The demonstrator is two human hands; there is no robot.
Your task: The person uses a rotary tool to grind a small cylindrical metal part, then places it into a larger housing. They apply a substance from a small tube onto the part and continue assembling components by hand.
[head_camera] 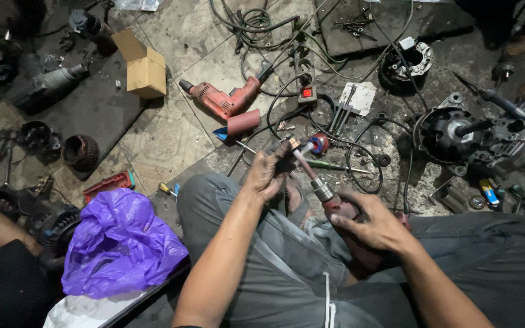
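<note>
Left hand (pixel 270 172) pinching small copper-coloured part (pixel 293 143) at bit tip, over floor past knees; right hand (pixel 375 226) wrapped tight round red rotary tool (pixel 334 203). Slip risk: bit skating off part into fingertips, or catching black cable (pixel 360 159) just beyond. Bit-to-part contact hidden, tool body mostly covered.

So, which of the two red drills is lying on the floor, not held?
The red drill lying beside the cardboard box; the other drill is in the right hand.

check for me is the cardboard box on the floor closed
No, the cardboard box sits on the floor with one top flap standing open, left of the red drill.
</note>
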